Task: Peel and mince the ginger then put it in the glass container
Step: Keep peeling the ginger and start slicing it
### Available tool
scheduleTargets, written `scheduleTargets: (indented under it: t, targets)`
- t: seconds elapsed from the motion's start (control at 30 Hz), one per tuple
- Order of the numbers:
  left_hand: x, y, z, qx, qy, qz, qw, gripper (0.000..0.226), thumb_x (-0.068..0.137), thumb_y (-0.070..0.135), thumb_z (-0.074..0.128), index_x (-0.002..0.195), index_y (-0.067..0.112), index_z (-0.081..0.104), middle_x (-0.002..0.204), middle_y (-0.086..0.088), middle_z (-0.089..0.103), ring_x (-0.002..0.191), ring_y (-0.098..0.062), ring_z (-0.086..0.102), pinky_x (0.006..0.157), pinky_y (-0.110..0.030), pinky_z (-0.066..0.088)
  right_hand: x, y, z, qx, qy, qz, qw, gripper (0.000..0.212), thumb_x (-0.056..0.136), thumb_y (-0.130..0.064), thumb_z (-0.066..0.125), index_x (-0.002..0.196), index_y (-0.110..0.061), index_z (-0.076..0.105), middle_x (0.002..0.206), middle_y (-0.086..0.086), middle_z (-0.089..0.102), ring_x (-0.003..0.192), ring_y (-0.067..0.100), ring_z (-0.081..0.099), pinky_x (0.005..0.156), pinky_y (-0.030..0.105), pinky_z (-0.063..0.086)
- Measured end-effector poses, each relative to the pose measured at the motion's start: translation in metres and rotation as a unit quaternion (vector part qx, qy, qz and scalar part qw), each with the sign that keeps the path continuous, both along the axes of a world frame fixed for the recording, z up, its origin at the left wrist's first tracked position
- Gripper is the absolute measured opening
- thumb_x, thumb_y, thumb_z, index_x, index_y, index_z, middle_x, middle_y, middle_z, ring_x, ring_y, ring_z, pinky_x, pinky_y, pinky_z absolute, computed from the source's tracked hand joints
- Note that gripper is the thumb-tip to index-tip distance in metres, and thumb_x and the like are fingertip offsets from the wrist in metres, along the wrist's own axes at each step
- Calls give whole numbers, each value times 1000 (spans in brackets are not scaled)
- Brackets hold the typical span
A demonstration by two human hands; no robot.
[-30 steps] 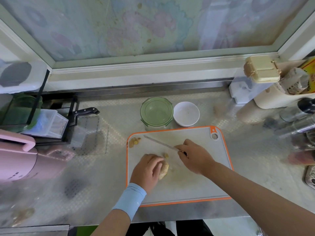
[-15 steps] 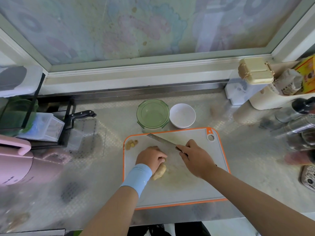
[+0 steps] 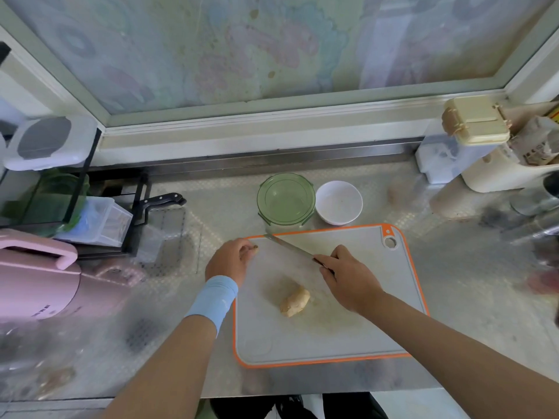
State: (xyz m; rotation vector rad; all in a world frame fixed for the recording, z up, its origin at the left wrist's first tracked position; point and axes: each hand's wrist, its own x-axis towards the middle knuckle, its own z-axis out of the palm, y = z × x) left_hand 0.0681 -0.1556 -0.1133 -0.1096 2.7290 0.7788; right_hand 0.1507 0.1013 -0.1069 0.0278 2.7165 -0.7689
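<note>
Ginger: one pale, knobbly piece lying flat near the middle of the cutting board. Its long axis runs diagonally, with the blunt end toward the near-left and the narrower end toward the far-right. Neither hand touches it, and it sits between the two wrists.

Right hand: comes in from the lower right with the forearm angled across the board's near-right corner. Back of the hand faces up, fingers wrapped round the knife handle, index finger lying along the top. The blade points far-left, and its tip reaches the board's far edge just below the glass container. The blade sits low over the board and well apart from the ginger.

Left hand: reaches in from the lower left with a light blue wristband on the wrist. The hand is at the board's far-left corner, back up and fingers curled under. A small brown scrap shows at the fingertips; I cannot tell whether it is pinched or only touched. The knife tip is just beside these fingertips.

The glass container has a green lid on and stands on the metal counter, just beyond the board's far edge. A white bowl stands right beside it on the right.

Also on the counter: a pink appliance at the left edge, a black-handled knife on a rack at the far left, and a cream-lidded box at the far right.
</note>
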Motion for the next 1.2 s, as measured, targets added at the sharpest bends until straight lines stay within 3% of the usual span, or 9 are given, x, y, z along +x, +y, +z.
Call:
scheduleTargets:
  t: [0.17, 0.33, 0.4, 0.5, 0.6, 0.73, 0.93, 1.03, 1.2]
  targets:
    - [22, 9, -1, -23, 36, -255, 966, 57, 85, -7, 47, 126, 29, 62, 120, -2, 56, 112, -24, 55, 91, -35, 47, 2, -4, 2, 3, -24, -38, 999, 36, 99, -29, 48, 133, -26, 57, 106, -2, 45, 89, 24, 60, 77, 36, 52]
    - [45, 37, -2, -118, 111, -583, 796, 83, 67, -5, 69, 136, 36, 51, 143, 0, 49, 122, -24, 48, 82, -39, 51, 5, 0, 7, 15, -61, -81, 995, 21, 96, -19, 45, 97, -20, 66, 89, 2, 43, 81, 26, 54, 69, 29, 40]
    - [47, 36, -7, -115, 124, -605, 778, 77, 64, -1, 76, 129, 36, 57, 144, -2, 50, 126, -25, 47, 80, -38, 53, 8, 1, 11, 17, -75, -81, 994, 21, 97, -20, 43, 78, -22, 53, 84, 1, 40, 77, 25, 50, 66, 29, 36]
    - [44, 33, -6, -130, 139, -587, 787, 64, 61, 9, 81, 118, 32, 64, 139, 0, 54, 122, -24, 53, 80, -34, 53, 12, 5, 16, 24, -90, -78, 993, 26, 98, -23, 40, 72, -23, 48, 84, 1, 42, 75, 22, 49, 62, 29, 35]
    - [44, 32, 1, -204, 152, -540, 802, 42, 70, 48, 74, 103, 23, 69, 130, 4, 56, 115, -22, 51, 84, -36, 48, 18, 5, 20, 29, -95, -73, 992, 30, 99, -25, 39, 69, -28, 45, 84, 0, 44, 73, 20, 51, 56, 28, 34]
    - [65, 41, 4, -258, 18, -401, 879, 65, 82, 70, 47, 114, 16, 62, 123, 0, 49, 118, -24, 39, 96, -38, 35, 24, 2, 22, 55, -93, -54, 993, 24, 99, -30, 38, 80, -29, 52, 84, -3, 46, 76, 22, 52, 61, 31, 37]
    - [102, 35, -16, 19, 34, -225, 974, 50, 77, 45, 63, 119, 21, 51, 116, 5, 47, 109, -17, 47, 93, -35, 48, 31, -4, 17, 40, -91, -17, 995, 29, 101, -36, 35, 97, -29, 63, 70, -6, 58, 65, 16, 55, 54, 29, 43]
    - [114, 36, -22, 47, 37, -201, 978, 36, 80, 25, 64, 114, 21, 54, 111, 7, 48, 105, -18, 52, 83, -35, 51, 36, -6, 14, 21, -84, -6, 996, 30, 102, -35, 35, 108, -32, 63, 73, -8, 57, 74, 19, 57, 58, 30, 40]
    - [126, 53, -21, 50, 20, -101, 993, 34, 83, 34, 69, 111, 23, 55, 108, 10, 49, 102, -13, 50, 80, -28, 49, 43, -9, 12, 28, -83, 10, 996, 37, 102, -37, 33, 132, -39, 55, 99, -3, 64, 95, 21, 59, 74, 31, 47]
